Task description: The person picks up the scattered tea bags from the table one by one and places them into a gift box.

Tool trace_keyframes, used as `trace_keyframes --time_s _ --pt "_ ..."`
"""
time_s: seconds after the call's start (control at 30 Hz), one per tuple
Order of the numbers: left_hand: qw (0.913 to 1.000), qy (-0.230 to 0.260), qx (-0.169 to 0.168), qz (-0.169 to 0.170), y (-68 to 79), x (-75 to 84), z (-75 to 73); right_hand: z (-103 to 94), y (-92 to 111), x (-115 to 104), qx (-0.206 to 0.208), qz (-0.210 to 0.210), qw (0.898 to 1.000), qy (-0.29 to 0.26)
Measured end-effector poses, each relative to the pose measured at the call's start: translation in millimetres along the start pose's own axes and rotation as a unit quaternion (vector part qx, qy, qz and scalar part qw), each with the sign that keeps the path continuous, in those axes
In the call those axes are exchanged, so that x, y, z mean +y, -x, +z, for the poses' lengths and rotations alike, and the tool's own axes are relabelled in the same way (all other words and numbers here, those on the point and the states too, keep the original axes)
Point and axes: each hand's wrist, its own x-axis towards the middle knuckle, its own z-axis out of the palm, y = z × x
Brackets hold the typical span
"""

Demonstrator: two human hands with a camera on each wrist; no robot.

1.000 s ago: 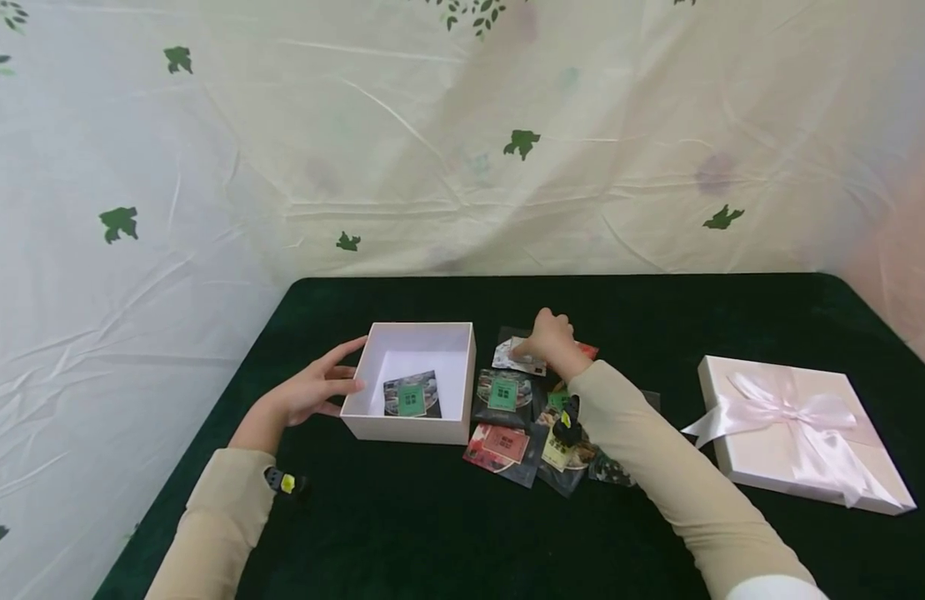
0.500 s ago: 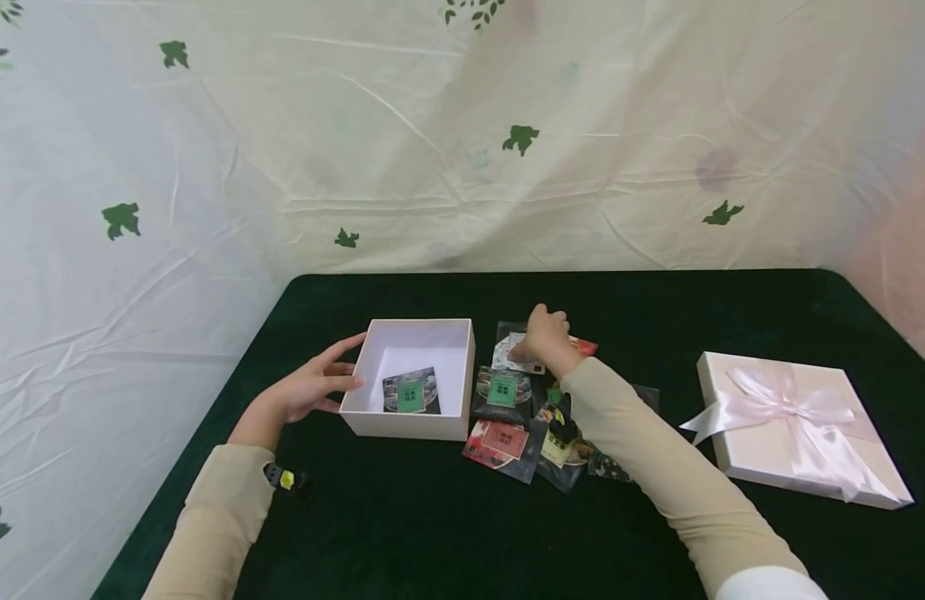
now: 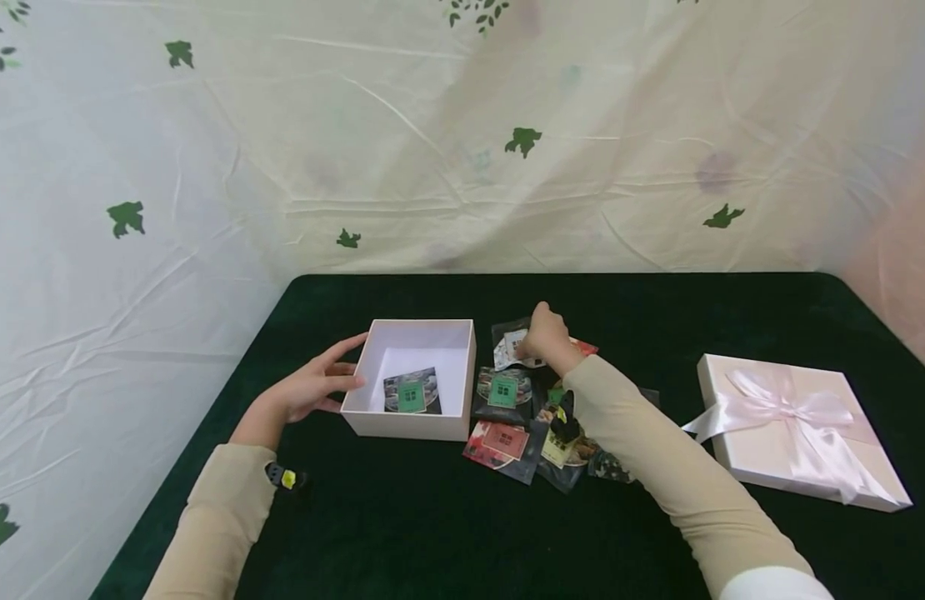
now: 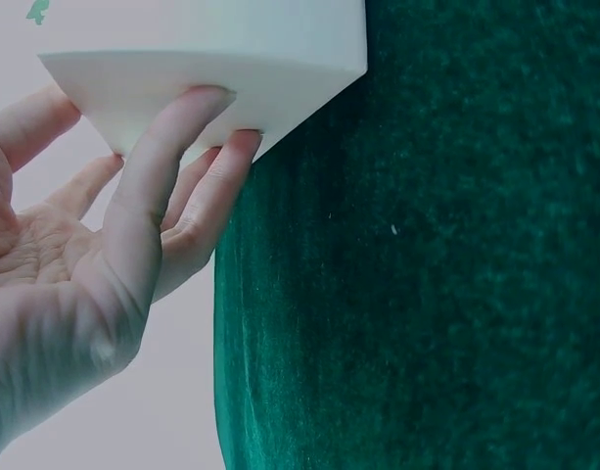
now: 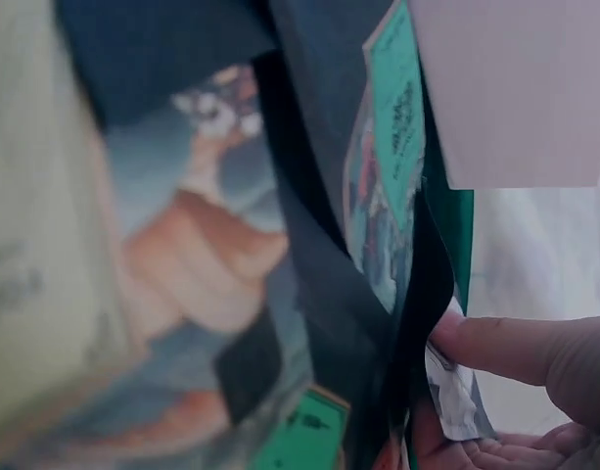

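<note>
**Right hand point(image 3: 548, 340) pinches white packet point(image 3: 510, 350)**

Its grip is narrow, thumb and fingers holding the packet just beyond the other packets point(image 3: 503, 393) on the tabletop point(image 3: 417, 533), right of the box point(image 3: 406, 427). The left hand point(image 3: 312, 387) has a wide grip, spread fingers touching the box's left side. A green-labelled packet point(image 3: 412, 396) is inside. The bow-tied lid point(image 3: 755, 473) lies well apart, right.

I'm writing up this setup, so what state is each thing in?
White box: open, upright.
Green-labelled packet inside it: label showing.
White packet: pinched by the right hand.
Other packets: spread out, some overlapping; whether sealed, cannot tell.
Ribboned lid: off, bow tied.
Left hand: touching the box.
</note>
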Motion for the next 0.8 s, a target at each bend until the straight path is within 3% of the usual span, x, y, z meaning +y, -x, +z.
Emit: trace_keyframes --time_s 0.17,0.3,0.6,0.8 --pt "1.0000 -0.001 -0.007 0.002 -1.5 -0.5 -0.1 -9.6 1 5 -0.014 -0.017 0.999 -0.028" --pt "0.9999 -0.001 -0.009 0.007 -2.1 -0.6 -1.2 -16.4 1 7 -0.040 -0.001 0.997 -0.069" --pt "0.9999 -0.003 -0.009 0.009 -3.5 -0.9 -2.1 -24.7 1 10 -0.059 0.010 0.993 -0.103" --pt "1.0000 -0.001 -0.007 0.007 -2.6 -2.5 -2.3 -36.2 6 8 -0.060 -0.021 0.990 -0.128"
